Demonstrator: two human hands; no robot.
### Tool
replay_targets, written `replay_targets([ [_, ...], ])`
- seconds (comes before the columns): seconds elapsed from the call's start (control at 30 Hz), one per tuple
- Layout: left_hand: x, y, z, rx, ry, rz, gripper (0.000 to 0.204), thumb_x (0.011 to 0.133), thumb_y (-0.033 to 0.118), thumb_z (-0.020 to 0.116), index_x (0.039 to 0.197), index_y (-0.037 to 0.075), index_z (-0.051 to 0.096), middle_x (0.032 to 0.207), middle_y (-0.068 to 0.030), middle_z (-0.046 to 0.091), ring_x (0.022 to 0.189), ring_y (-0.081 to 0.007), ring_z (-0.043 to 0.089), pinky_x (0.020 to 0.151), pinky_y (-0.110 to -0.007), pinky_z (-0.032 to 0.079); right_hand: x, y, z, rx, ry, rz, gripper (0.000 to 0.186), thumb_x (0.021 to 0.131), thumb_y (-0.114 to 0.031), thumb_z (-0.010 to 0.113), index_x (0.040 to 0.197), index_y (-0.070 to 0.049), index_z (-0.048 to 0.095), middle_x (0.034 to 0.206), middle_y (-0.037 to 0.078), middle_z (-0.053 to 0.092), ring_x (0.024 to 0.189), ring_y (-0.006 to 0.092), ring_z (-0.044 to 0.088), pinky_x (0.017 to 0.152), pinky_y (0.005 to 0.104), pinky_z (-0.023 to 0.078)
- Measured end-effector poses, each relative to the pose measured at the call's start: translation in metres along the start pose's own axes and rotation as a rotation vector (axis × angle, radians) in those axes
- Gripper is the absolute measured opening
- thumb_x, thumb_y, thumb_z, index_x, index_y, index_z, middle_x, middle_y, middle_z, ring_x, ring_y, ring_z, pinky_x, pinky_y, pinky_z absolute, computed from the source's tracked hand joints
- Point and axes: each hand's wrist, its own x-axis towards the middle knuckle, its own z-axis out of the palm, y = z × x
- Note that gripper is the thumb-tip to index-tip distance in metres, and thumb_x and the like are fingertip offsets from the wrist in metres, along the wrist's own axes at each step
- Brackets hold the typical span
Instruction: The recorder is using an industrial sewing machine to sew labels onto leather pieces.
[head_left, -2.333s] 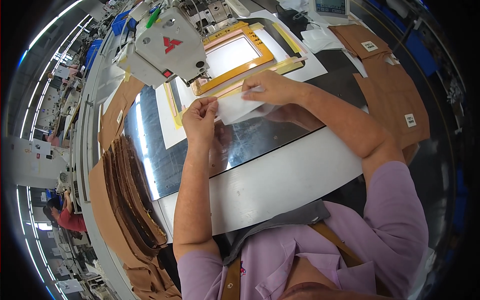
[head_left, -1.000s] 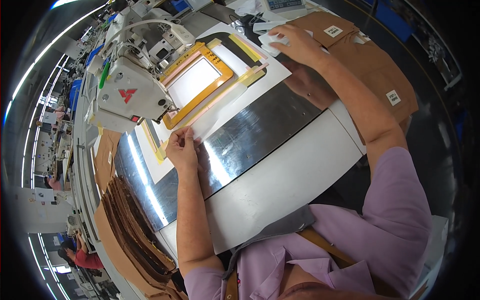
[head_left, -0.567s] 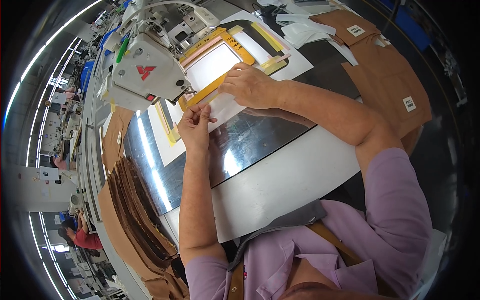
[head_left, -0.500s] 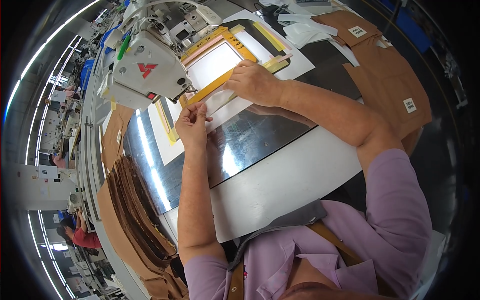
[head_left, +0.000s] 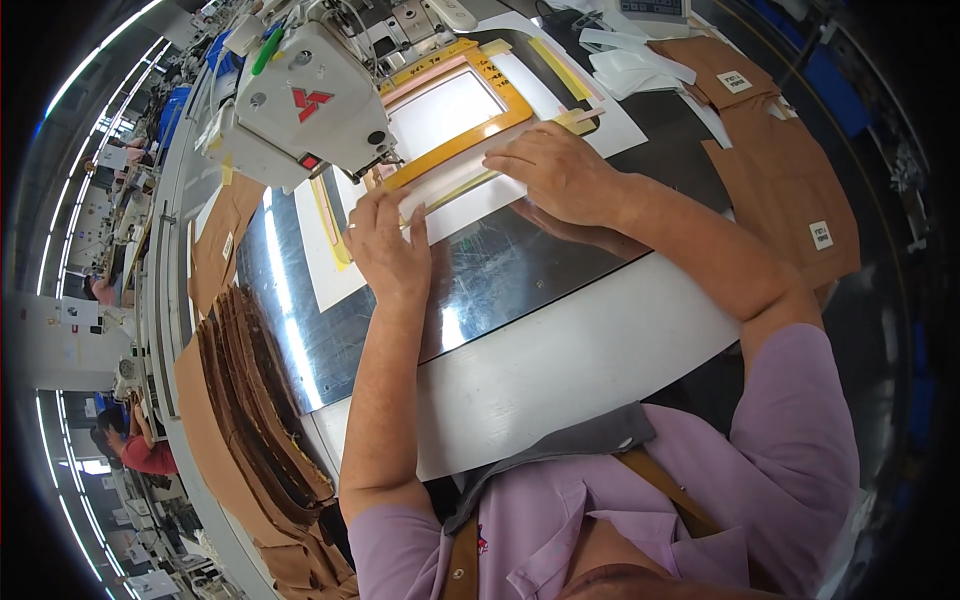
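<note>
A yellow-orange rectangular frame (head_left: pixel 458 148) lies under the sewing machine head (head_left: pixel 300 105), with a white sheet showing through its window. Along the frame's near edge runs a pale, whitish strip (head_left: pixel 450 183). At the strip's left end, my left hand (head_left: pixel 388 245) rests with fingers and thumb apart. Over its right end is my right hand (head_left: pixel 565 175), fingers stretched toward the frame and fingertips at the strip. No thing shows gripped in either hand. The right thumb is partly hidden.
A shiny metal plate (head_left: pixel 500 265) covers the white table (head_left: pixel 540 345). Stacked brown fabric pieces (head_left: pixel 250 400) stand at the left. More brown pieces (head_left: pixel 780 190) with white labels lie right, near crumpled white material (head_left: pixel 635 65). Yellow-taped strips (head_left: pixel 560 68) flank the frame.
My hands have moved apart from their pinch at the strip. The left fingers have spread, and the right hand has shifted right. The whole view has shifted slightly.
</note>
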Motion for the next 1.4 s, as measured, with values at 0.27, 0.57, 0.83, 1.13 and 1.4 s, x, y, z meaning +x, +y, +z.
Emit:
replay_targets([
  [0.27, -0.024, 0.005, -0.002, 0.098, -0.624, 0.061, 0.096, 0.099, 0.074, 0.037, 0.157, -0.002, 0.034, 0.163, -0.0201, 0.037, 0.155, -0.0323, 0.029, 0.126, -0.054, 0.014, -0.014, -0.005, 0.003, -0.061, -0.328, 0.136, 0.076, 0.104, -0.061, 0.042, 0.151, -0.003, 0.046, 0.158, 0.016, 0.044, 0.153, 0.0264, 0.033, 0.127, 0.0435, 0.022],
  [0.57, -0.015, -0.001, 0.008, 0.142, -0.601, 0.087, 0.098, 0.098, 0.075, 0.038, 0.159, -0.002, 0.031, 0.163, -0.0208, 0.036, 0.156, -0.0325, 0.027, 0.127, -0.054, 0.009, -0.002, -0.002, 0.007, -0.082, -0.39, 0.173, 0.084, 0.102, -0.067, 0.041, 0.154, -0.001, 0.042, 0.159, 0.018, 0.043, 0.153, 0.0266, 0.033, 0.128, 0.0447, 0.018],
  [0.83, -0.008, 0.002, 0.009, 0.098, -0.629, 0.1, 0.099, 0.097, 0.078, 0.033, 0.159, 0.0, 0.032, 0.16, -0.0225, 0.04, 0.152, -0.0342, 0.035, 0.127, -0.05, 0.014, 0.005, -0.003, 0.007, -0.112, -0.386, 0.176, 0.085, 0.1, -0.066, 0.046, 0.152, 0.001, 0.043, 0.157, 0.023, 0.044, 0.15, 0.0337, 0.036, 0.128, 0.0459, 0.019],
  [1.13, -0.005, -0.003, 0.014, 0.107, -0.601, 0.049, 0.1, 0.097, 0.078, 0.033, 0.157, -0.004, 0.034, 0.157, -0.0263, 0.042, 0.151, -0.0374, 0.034, 0.126, -0.052, 0.016, 0.009, 0.001, 0.015, -0.069, -0.425, 0.204, 0.091, 0.1, -0.071, 0.039, 0.154, 0.004, 0.039, 0.159, 0.023, 0.04, 0.152, 0.0327, 0.033, 0.128, 0.0479, 0.018],
  [1.4, -0.003, -0.008, 0.018, 0.119, -0.601, -0.005, 0.1, 0.097, 0.077, 0.034, 0.156, -0.004, 0.035, 0.155, -0.027, 0.044, 0.149, -0.0395, 0.036, 0.125, -0.053, 0.016, 0.011, 0.003, 0.021, -0.011, -0.39, 0.237, 0.085, 0.101, -0.064, 0.047, 0.153, 0.003, 0.039, 0.153, 0.025, 0.044, 0.149, 0.0369, 0.035, 0.128, 0.0494, 0.018],
])
